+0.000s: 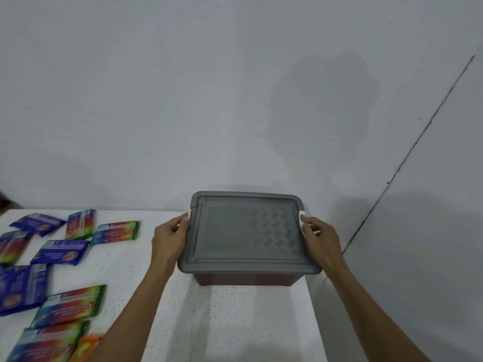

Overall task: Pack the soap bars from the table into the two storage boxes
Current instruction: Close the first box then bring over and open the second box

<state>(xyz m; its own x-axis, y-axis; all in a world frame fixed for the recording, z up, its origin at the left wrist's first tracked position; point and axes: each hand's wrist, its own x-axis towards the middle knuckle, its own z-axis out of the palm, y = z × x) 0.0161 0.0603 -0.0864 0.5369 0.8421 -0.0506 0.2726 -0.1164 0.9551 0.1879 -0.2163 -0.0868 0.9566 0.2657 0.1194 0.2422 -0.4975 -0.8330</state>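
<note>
Nearest us, on the white speckled table [230,322], flat rectangular soap bars in glossy wrappers lie scattered at the left. A rainbow-wrapped soap bar [70,305] is in front, a blue-wrapped soap bar [61,252] lies beyond it, and others lie around them. An orange packet [85,347] shows at the lower border; we cannot tell what it is. We judge the bars light, stiff and rather slippery in their film, best pinched across the short sides.

Farther on, the left hand [170,240] and the right hand [320,237] clasp opposite ends of the rectangular plastic storage box [245,279], a reddish-brown tub under a grey patterned lid [245,231]. Their fingers curl round the lid's edge, with fingertips at the left white latch [187,215] and the right white latch [302,215]. The lid is on. We judge the box light, rigid and smooth-walled. The lid rim and latches are the natural holds, and the latches probably need releasing before packing. We see only one box.

The box appears to rest at the table's far right corner, close to the right edge, so it could slide off that way. Open room lies in front of it and between it and the bars. Beyond stands the plain grey wall [235,100].
</note>
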